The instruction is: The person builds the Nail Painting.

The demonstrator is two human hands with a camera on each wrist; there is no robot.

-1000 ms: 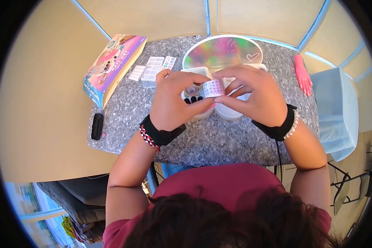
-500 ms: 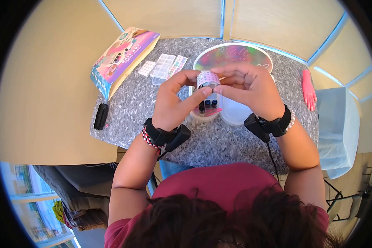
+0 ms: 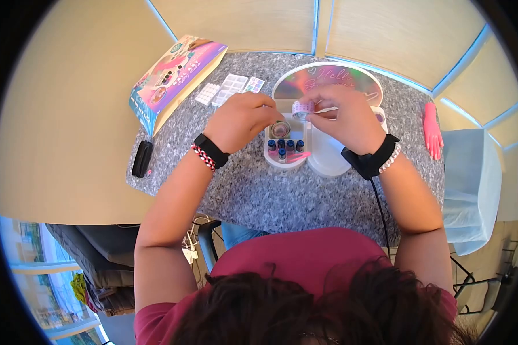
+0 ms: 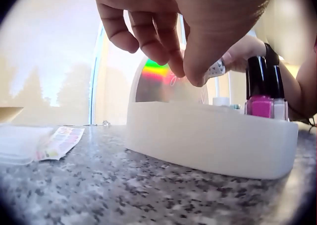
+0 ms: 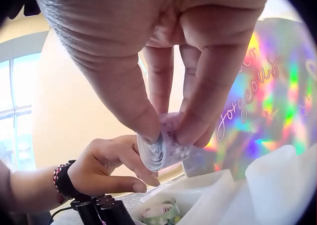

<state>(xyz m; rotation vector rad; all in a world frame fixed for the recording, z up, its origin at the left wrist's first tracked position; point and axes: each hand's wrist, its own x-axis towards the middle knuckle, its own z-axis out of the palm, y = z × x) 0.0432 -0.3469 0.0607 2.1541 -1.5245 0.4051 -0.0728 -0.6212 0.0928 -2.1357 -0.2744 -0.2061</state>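
My right hand (image 3: 354, 121) pinches a small roll of patterned sticker strip (image 5: 174, 150) between thumb and fingers, above the middle of a white case (image 4: 208, 136). Over the case's left side hovers my left hand (image 3: 236, 123), palm down with loosely bent fingers and nothing visible in its grasp. Just below its fingertips, a second coiled strip (image 3: 280, 129) lies in a compartment. Several dark-capped nail polish bottles (image 3: 286, 145) stand in front of that coil, near pink sticks. The case's raised lid (image 5: 267, 96) is shiny and rainbow-coloured, with lettering.
At the back left are a clear divided tray (image 3: 231, 87), a sheet of white pieces (image 3: 206, 94) and a sticker sheet (image 4: 62, 143). A nail art box (image 3: 175, 80) leans at the left, a black pouch (image 3: 142, 159) before it. A pink model hand (image 3: 432, 131) lies right.
Both hands held the sticker roll together before. The left hand has let go and moved left and down toward the coil in the case; the right hand keeps the roll.
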